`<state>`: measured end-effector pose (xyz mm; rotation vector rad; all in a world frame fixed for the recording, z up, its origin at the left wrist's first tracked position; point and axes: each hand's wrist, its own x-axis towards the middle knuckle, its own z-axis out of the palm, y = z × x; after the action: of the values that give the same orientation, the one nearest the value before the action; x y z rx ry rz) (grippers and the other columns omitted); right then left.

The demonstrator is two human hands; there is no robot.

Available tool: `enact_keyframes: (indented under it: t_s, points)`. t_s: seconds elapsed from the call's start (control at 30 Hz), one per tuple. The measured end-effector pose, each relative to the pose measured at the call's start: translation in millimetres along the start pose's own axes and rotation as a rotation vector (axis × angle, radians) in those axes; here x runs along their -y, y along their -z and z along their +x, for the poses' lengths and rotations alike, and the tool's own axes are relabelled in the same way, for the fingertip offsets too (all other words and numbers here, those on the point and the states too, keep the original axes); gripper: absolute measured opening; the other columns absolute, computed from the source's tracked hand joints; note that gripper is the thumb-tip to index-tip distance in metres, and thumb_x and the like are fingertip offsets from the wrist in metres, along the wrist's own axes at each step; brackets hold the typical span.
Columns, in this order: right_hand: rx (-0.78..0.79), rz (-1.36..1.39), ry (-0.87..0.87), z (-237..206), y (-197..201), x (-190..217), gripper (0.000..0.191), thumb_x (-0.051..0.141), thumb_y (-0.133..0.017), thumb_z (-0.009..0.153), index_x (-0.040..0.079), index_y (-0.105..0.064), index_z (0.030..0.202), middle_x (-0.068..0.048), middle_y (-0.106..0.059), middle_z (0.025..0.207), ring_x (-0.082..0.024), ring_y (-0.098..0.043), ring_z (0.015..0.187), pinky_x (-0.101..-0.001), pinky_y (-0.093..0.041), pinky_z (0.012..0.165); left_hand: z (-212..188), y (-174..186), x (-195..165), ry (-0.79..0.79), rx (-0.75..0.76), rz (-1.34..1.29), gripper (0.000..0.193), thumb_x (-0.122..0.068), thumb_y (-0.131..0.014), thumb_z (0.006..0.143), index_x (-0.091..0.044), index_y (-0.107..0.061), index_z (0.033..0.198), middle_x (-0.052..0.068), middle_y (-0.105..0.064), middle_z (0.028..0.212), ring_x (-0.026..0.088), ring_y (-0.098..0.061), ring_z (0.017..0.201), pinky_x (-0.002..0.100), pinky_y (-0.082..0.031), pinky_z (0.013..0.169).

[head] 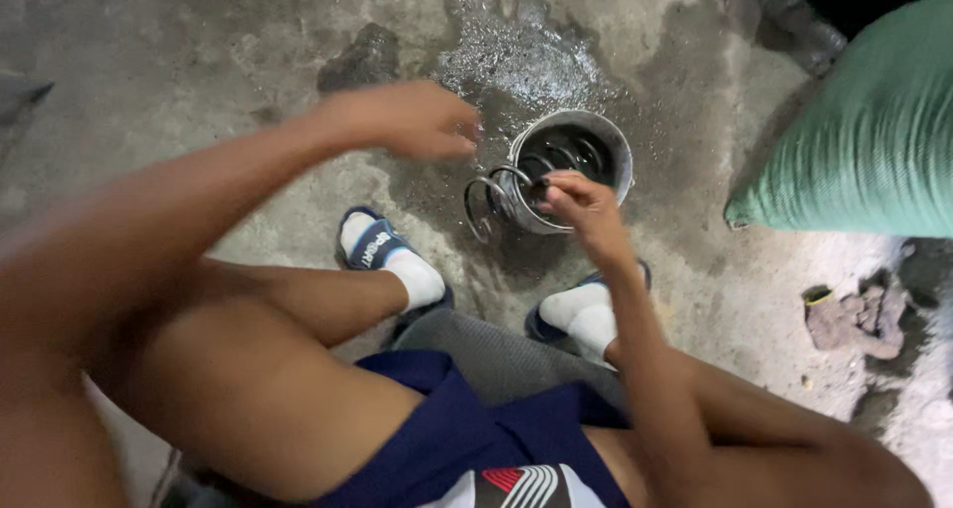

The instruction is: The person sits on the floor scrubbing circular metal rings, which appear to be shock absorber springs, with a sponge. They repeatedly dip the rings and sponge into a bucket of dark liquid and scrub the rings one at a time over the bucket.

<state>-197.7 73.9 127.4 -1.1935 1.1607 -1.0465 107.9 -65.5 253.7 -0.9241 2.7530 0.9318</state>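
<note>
In the head view I see my right hand [581,198] closed on a metal ring [488,202] at the rim of a small metal bucket [571,170]. The bucket stands on the wet concrete floor [199,51], between my two feet in socks and blue sandals [382,250]. My left hand [407,121] hovers just left of the bucket, blurred, fingers loosely apart, holding nothing. A green sack [874,131] lies at the right.
</note>
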Motion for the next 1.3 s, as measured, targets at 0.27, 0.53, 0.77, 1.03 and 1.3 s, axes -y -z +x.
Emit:
enact_keyframes:
  t_s: [0.27,0.53,0.77,1.03,1.3]
  points:
    - [-0.100,0.473,-0.054,0,-48,-29,0.027,0.019,-0.062,0.110,0.000,-0.069,0.129,-0.001,-0.066,0.099,-0.007,-0.058,0.083,-0.0260,-0.051,0.076,58,-113,-23,0.036,-0.192,-0.967,0.029,-0.017,-0.075,0.089,-0.002,-0.071,0.114,0.010,-0.073,0.102,0.011,-0.066,0.088,0.033,-0.058,0.072]
    - [-0.066,0.188,-0.067,2,-64,-34,0.028,0.017,-0.062,0.105,0.000,-0.067,0.126,-0.005,-0.072,0.103,-0.009,-0.066,0.087,-0.0258,-0.056,0.079,36,-180,24,0.331,-0.893,-1.081,0.021,-0.004,-0.071,0.079,-0.005,-0.074,0.100,0.002,-0.073,0.081,0.013,-0.069,0.068,0.030,-0.057,0.059]
    - [0.015,-0.543,0.040,-18,-73,-47,0.031,0.015,-0.069,0.096,0.001,-0.072,0.123,-0.007,-0.077,0.099,-0.013,-0.070,0.084,-0.0282,-0.056,0.079,41,-273,-16,0.782,-0.921,-1.436,0.016,-0.011,-0.079,0.084,-0.004,-0.074,0.097,0.003,-0.074,0.081,0.014,-0.068,0.066,0.034,-0.056,0.054]
    - [0.173,-0.370,-0.120,-20,-73,-69,0.035,0.017,-0.071,0.097,0.000,-0.068,0.127,-0.010,-0.074,0.101,-0.013,-0.069,0.086,-0.0295,-0.055,0.076,5,-258,-26,0.564,-1.359,-0.375,0.016,-0.006,-0.069,0.090,-0.011,-0.075,0.104,0.013,-0.072,0.104,0.030,-0.070,0.093,0.040,-0.056,0.080]
    - [0.221,0.357,-0.565,-17,-66,-77,0.043,0.038,-0.057,0.098,0.006,-0.061,0.127,-0.014,-0.073,0.107,-0.020,-0.071,0.088,-0.0322,-0.061,0.077,18,-275,-33,0.420,-1.135,-0.600,0.008,-0.014,-0.076,0.085,-0.007,-0.081,0.085,0.016,-0.071,0.082,0.033,-0.069,0.082,0.042,-0.054,0.074]
